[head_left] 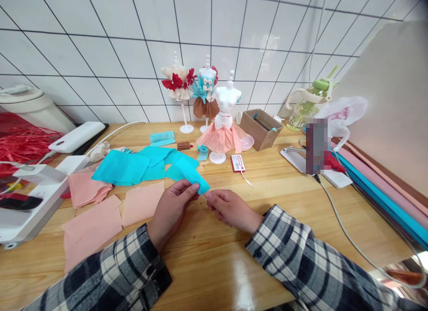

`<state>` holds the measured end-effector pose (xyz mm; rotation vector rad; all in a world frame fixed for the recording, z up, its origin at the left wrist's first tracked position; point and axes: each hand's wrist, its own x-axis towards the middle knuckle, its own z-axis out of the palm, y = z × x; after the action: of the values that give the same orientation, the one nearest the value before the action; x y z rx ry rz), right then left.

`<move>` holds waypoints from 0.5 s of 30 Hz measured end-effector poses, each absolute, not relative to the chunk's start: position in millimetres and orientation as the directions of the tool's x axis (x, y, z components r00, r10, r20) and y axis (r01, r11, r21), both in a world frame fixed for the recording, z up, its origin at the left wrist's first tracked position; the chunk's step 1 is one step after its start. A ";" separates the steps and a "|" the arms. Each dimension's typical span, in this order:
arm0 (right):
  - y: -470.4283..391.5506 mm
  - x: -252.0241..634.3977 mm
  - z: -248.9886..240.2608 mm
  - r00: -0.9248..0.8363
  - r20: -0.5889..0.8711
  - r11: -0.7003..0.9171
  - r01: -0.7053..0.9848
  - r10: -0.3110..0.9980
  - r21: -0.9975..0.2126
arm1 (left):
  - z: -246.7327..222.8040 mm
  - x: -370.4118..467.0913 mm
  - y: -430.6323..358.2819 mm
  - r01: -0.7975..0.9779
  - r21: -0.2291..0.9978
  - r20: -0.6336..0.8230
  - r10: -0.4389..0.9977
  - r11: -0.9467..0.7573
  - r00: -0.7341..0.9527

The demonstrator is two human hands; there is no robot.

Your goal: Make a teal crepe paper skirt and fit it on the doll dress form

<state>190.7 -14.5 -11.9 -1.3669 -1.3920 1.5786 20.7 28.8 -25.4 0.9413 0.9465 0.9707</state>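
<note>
Over the wooden table, my left hand (175,208) is closed, with thumb and fingers pinching a folded strip of turquoise crepe paper (190,170). The strip's near end meets my right hand (229,207), whose thumb and forefinger are pressed together at its corner. Whether anything thin lies between those fingertips is too small to tell. Just beyond stands a small white dress form (227,99) in a peach crepe paper skirt (220,136). More turquoise sheets (123,166) lie behind my left hand, and peach sheets (93,226) are spread to its left.
Two decorated dress forms (182,104) stand by the tiled wall. A cardboard box (262,128), a green-lidded bottle (309,101) and a phone stand (297,159) are at right, with a cable (337,217). On the left are a white power strip (43,199) and red shredded paper (25,141).
</note>
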 end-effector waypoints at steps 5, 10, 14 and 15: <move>-14.7 190.4 -12.8 -0.274 -0.296 -0.258 0.166 0.915 -0.952 | -26.3 20.3 29.0 -0.214 0.943 -0.194 0.944 0.254 0.266; -15.0 190.0 -11.3 -0.283 -0.297 -0.263 0.154 0.912 -0.952 | -26.1 20.4 29.3 -0.209 0.949 -0.173 0.945 0.235 0.277; -14.4 190.9 -10.7 -0.291 -0.291 -0.255 0.157 0.911 -0.954 | -25.7 20.8 29.0 -0.213 0.949 -0.170 0.947 0.232 0.274; -14.4 191.1 -11.1 -0.293 -0.287 -0.250 0.157 0.912 -0.955 | -25.5 20.9 28.8 -0.215 0.949 -0.170 0.947 0.232 0.273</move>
<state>191.1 -14.4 -11.1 -1.3376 -1.3919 1.6018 20.9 28.8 -25.5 0.9926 0.9393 0.9858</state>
